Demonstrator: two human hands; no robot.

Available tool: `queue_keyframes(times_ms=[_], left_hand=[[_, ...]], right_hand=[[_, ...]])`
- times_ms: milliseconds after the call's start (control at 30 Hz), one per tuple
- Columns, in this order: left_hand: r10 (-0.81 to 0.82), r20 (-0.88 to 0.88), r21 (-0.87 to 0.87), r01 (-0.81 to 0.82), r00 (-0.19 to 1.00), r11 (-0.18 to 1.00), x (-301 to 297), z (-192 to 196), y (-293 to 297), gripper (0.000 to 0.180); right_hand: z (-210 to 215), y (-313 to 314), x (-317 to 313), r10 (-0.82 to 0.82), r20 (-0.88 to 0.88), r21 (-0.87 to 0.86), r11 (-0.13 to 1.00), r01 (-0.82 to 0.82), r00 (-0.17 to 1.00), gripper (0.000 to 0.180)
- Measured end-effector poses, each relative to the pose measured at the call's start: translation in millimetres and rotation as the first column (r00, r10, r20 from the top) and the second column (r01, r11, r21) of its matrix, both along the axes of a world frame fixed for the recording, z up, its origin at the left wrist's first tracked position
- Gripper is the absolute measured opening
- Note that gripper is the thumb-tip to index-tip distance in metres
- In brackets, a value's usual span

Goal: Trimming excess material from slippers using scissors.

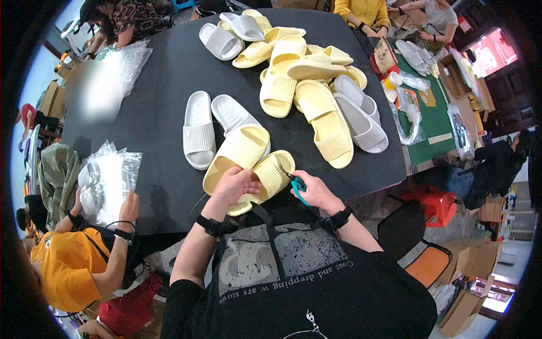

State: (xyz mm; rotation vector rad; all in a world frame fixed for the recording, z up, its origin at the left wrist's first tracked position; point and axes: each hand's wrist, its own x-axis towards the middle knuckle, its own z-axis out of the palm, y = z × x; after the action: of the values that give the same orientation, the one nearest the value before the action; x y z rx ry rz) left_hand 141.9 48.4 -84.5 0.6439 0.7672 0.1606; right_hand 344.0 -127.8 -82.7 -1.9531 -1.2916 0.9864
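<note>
the slipper (273,178) slants left toward us; our right hand (317,194) grips scissors (296,188) on its right; left hand (233,186) nearer, grip unclear.

Black worktop (155,118) w/ heaped yellow slides (276,87), far ctr.; grey pr. (221,42) at far end; second grey pr. (361,125), R; third grey pr. (197,133), L of ctr., partly under near yellow pr. (243,148); clear plastic bags (134,66), far L.
</note>
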Motion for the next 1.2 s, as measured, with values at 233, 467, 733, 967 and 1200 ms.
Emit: queue_keyframes(times_ms=[233, 467, 733, 967, 1200], left_hand=[[0.041, -0.013, -0.001, -0.041, 0.999, 0.999, -0.4, 3.3, 0.5, 0.021], [-0.001, -0.086, 0.113, 0.011, 0.996, 0.994, -3.4, 8.0, 4.2, 0.022], [-0.146, -0.186, 0.244, 0.190, 0.972, 0.951, -4.0, 3.3, -8.2, 0.030], [0.146, -0.239, 0.676, 0.056, 0.960, 0.735, -15.5, -3.7, -1.7, 0.023], [0.623, -0.249, 0.951, 0.309, 0.742, 0.012, -52.0, -14.1, 44.2, 0.021]], right_hand=[[0.1, 15.7, 3.0, -0.040, 0.066, 0.159, 0.987, 0.029, 0.997, 0.037], [29.7, 65.9, -4.6, 0.022, 0.157, 0.159, 0.986, -0.047, 0.987, 0.033], [23.9, 76.0, -11.7, 0.026, 0.275, 0.145, 0.987, -0.068, 0.961, 0.032], [5.0, 69.1, -1.4, -0.114, 0.149, 0.215, 0.973, 0.080, 0.982, 0.038], [-14.2, 59.6, 2.1, -0.151, 0.035, 0.128, 0.981, 0.145, 0.988, 0.041]])
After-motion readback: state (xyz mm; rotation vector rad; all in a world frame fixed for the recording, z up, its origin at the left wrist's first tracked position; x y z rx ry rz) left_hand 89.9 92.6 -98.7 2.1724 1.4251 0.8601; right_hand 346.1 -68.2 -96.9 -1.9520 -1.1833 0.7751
